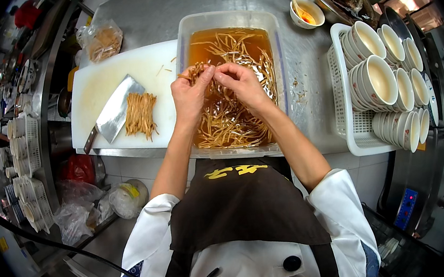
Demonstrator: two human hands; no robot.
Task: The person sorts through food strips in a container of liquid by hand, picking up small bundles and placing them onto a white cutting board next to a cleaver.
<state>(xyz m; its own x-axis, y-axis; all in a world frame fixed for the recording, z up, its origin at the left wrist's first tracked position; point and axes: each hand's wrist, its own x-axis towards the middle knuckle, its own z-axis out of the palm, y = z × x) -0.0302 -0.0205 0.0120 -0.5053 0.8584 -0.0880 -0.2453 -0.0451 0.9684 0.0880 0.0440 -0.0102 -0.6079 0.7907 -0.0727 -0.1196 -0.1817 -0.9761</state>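
A clear plastic tub point(274, 32) of brown liquid is in front of me, with many long thin brown strips point(232, 129) soaking in it. Above the liquid, my left hand point(188, 96) is closed around a small bunch of these strips, whose ends poke out past the fingers. Close against its thumb, my right hand point(249, 86) is pinched; whatever sits between its fingertips is too small to make out. To the left, a white cutting board point(89, 87) bears a cleaver point(121, 108) lying flat and a neat stack of cut strips point(141, 114) beside its blade.
A plastic bag of brown food point(103, 42) stands behind the board. A white bowl point(313, 8) with a spoon is beyond the tub. At right, a white basket point(343, 89) holds stacked bowls point(379, 80). Plastic bags point(79, 205) lie below the counter at left.
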